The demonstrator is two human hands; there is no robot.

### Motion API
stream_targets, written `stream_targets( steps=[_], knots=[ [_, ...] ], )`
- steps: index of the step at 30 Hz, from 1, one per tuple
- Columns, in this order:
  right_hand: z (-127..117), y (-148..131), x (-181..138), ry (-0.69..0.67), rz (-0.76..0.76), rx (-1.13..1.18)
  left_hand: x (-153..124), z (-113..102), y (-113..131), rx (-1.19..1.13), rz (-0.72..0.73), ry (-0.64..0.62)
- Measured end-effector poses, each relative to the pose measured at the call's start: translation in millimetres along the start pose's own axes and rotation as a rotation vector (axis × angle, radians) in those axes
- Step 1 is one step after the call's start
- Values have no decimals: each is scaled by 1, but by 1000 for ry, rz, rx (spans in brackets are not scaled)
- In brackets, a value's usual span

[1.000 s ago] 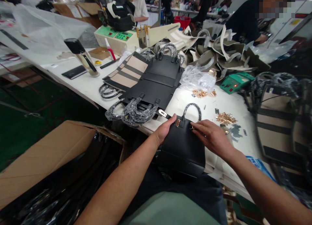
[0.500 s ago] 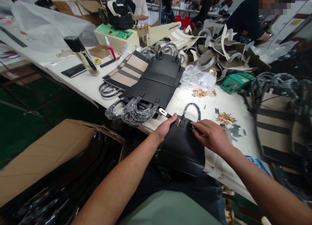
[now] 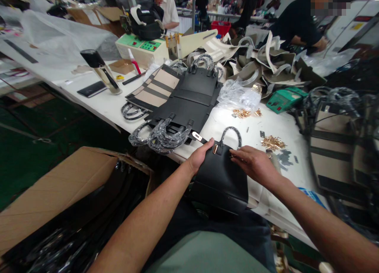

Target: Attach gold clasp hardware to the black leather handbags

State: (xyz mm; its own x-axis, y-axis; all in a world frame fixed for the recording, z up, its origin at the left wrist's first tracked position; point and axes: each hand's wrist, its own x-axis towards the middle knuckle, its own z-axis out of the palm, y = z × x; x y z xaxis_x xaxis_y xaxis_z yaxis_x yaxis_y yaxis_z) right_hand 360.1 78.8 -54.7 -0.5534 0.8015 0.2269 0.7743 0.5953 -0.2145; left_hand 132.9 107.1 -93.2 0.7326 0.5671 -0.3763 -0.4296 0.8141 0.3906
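Note:
A black handbag [image 3: 222, 174] rests against the table's front edge, its plastic-wrapped handle [image 3: 232, 131] standing up. My left hand [image 3: 199, 158] is closed on the bag's upper left edge, thumb on top. Beside that thumb, a black strap with a metal end plate [image 3: 197, 136] sticks out to the left. A gold fitting [image 3: 215, 148] sits on the bag near the handle's left base. My right hand [image 3: 254, 160] pinches a small gold metal fitting [image 3: 231, 155] at the bag's upper right, by the handle's other base; the fingers partly hide it.
Flat black bag panels [image 3: 192, 95] with wrapped handles lie stacked beyond the bag. Small gold pieces [image 3: 272, 143] and grey plates [image 3: 284, 158] are scattered on the right. A green device [image 3: 286, 99] stands behind them. A cardboard box [image 3: 59, 186] of black bags is at lower left.
The bag and both hands stay almost in place; the right fingers have shifted very slightly at the small gold fitting. The whole view has moved a little.

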Motion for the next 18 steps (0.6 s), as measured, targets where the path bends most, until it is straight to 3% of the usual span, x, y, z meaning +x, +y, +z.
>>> stream_targets(
  steps=[6,18],
  knots=[
    [1,3,0,22,-49,71,-2,2,-1,-14,-1,14],
    [7,-12,-2,120,178,106,-2,3,-3,-13,-8,-31]
  ],
)
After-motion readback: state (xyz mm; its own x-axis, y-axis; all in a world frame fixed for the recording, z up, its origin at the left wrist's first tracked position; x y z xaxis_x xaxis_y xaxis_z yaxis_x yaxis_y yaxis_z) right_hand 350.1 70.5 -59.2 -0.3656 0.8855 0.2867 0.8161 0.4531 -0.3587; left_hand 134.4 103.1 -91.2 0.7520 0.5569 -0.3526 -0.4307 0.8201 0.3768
